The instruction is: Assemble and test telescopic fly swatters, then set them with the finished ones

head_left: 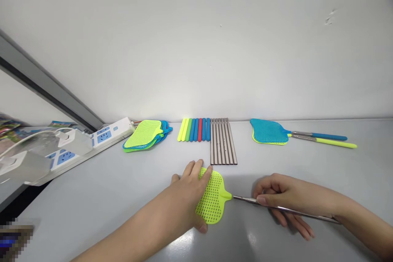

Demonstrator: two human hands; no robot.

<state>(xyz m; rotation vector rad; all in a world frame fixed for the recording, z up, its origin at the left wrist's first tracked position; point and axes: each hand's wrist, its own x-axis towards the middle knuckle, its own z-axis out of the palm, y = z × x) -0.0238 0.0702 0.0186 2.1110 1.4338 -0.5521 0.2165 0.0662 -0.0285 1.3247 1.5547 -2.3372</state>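
My left hand (pixel 186 198) grips a yellow-green fly swatter head (pixel 215 200) over the grey table, its fingers across the mesh and its thumb at the near edge. The head's short neck points right. Between the thumb and fingers of my right hand (pixel 285 196) is a thin metal rod (pixel 245 199), its other fingers loosely extended below. The rod's left tip sits just by the neck of the head; a slight gap seems to separate them. Beyond my hands lies a row of metal rods (pixel 223 143), beside several coloured handle grips (pixel 195 130) in yellow, green, blue and red.
A stack of yellow, green and blue swatter heads (pixel 144 134) lies at the back left. Two assembled fly swatters (pixel 270 131) rest at the back right. On the left, a white power strip (pixel 121 126) carries plugged-in adapters (pixel 76 144). The white wall (pixel 215 49) bounds the table behind.
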